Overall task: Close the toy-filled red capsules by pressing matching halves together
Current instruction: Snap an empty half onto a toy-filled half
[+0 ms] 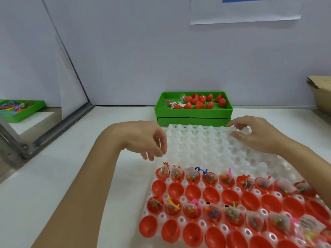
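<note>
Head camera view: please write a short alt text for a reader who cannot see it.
Two bare hands, the left hand and the right hand, hover over a white moulded tray whose near rows hold open red capsule halves, alternately toy-filled and empty. Behind, a green tray holds more red capsule pieces.

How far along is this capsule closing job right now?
Done: the red halves sit in rows in the white tray, with toy-filled rows alternating with empty rows. In hand: nothing; the left hand hovers over the tray's left edge and the right hand rests at its far corner. Left: no capsule in the tray looks closed, so all the pressing remains.
</note>
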The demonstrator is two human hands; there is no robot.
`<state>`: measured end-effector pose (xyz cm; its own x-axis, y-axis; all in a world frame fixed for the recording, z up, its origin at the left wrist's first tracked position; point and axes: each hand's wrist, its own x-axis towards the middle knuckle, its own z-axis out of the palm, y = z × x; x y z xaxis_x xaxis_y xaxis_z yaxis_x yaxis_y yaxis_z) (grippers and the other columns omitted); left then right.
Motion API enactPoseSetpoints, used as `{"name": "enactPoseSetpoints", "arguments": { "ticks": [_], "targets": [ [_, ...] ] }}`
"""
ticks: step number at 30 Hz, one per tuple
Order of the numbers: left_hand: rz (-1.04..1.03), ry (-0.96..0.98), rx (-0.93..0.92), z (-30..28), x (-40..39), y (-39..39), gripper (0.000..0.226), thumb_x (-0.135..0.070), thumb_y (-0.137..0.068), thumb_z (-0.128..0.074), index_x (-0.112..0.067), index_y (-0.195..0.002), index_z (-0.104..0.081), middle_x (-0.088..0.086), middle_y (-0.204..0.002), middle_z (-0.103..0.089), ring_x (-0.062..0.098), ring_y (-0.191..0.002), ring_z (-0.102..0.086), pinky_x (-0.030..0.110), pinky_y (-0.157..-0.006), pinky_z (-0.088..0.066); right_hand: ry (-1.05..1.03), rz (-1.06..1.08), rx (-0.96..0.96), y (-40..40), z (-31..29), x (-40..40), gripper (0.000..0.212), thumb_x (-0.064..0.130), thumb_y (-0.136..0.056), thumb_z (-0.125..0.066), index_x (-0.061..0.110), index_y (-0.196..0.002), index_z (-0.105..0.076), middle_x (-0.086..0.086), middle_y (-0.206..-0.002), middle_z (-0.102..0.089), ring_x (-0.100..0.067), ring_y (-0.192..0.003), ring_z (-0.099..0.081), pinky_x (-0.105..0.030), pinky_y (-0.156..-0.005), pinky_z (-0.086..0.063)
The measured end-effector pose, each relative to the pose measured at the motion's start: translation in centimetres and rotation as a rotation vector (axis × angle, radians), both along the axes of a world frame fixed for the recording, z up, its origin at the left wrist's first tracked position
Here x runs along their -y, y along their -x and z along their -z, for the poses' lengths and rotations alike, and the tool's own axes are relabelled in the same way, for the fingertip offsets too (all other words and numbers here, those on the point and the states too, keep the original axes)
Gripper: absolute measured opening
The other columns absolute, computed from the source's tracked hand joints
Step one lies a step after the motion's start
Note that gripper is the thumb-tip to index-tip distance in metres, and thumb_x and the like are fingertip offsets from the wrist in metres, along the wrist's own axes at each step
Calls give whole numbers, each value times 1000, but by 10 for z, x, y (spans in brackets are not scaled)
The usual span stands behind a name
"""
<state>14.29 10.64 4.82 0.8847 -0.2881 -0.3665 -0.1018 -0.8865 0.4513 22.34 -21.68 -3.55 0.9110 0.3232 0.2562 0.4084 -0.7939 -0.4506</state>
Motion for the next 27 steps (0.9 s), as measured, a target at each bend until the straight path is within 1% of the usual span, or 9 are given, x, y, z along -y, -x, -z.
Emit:
{"name": "enactPoseSetpoints", "arguments": {
  "ticks": [3,5,8,11,13,17,23,27],
  "targets": [
    [-1,-52,-85,-1,-4,3,9,-7,-88,-67,-16,-91,-69,4,-96,-73,6,-69,-68,19,-64,-55,-2,-2,-4,-1,0,-1,20,24,-94,-66,27,-113,-70,2,-102,-64,-16,-95,-57,-28,-83,-37],
    [-5,-119,-145,1,-3,3,8,-9,-87,-69,-13,-94,-68,7,-95,-74,8,-69,-68,20,-64,-56,-2,-3,-6,0,0,0,20,24,-94,-65,28,-113,-70,2,-102,-64,-16,-95,-58,-29,-83,-37],
    [-15,-182,-212,2,2,2,4,-12,-88,-70,-9,-91,-70,4,-83,-73,10,-68,-69,21,-64,-57,-5,-2,-8,0,0,0,21,24,-94,-65,28,-114,-69,3,-101,-63,-15,-95,-57,-29,-84,-37],
    [-26,-224,-265,2,5,0,11,-15,-91,-67,-7,-84,-72,-1,-73,-74,11,-69,-73,24,-70,-59,-14,2,-7,0,1,0,21,24,-94,-65,28,-114,-69,5,-100,-62,-8,-92,-55,-28,-83,-36],
    [-36,-241,-298,2,8,-1,16,-16,-92,-66,-8,-80,-72,-3,-69,-74,11,-67,-73,23,-71,-59,-21,1,-1,-1,1,0,21,23,-94,-66,28,-113,-69,6,-99,-62,-2,-91,-54,-27,-83,-36],
    [-45,-253,-342,2,12,-1,17,-17,-92,-66,-8,-78,-72,-2,-69,-75,11,-67,-73,22,-68,-57,-27,2,4,-1,2,0,20,24,-93,-66,29,-112,-69,8,-98,-62,1,-92,-54,-26,-83,-35],
    [-65,-267,-383,3,15,0,19,-18,-91,-67,-9,-75,-71,-1,-68,-74,11,-62,-72,19,-60,-54,-28,-2,-9,-3,3,2,20,25,-93,-66,30,-112,-69,6,-100,-63,-5,-95,-56,-28,-84,-38],
    [-71,-263,-378,3,16,0,20,-16,-92,-66,-10,-73,-70,-2,-65,-73,10,-59,-71,18,-57,-53,-39,-2,-13,-3,5,3,19,26,-94,-65,34,-111,-67,12,-99,-61,0,-96,-54,-27,-83,-38]
  ]
}}
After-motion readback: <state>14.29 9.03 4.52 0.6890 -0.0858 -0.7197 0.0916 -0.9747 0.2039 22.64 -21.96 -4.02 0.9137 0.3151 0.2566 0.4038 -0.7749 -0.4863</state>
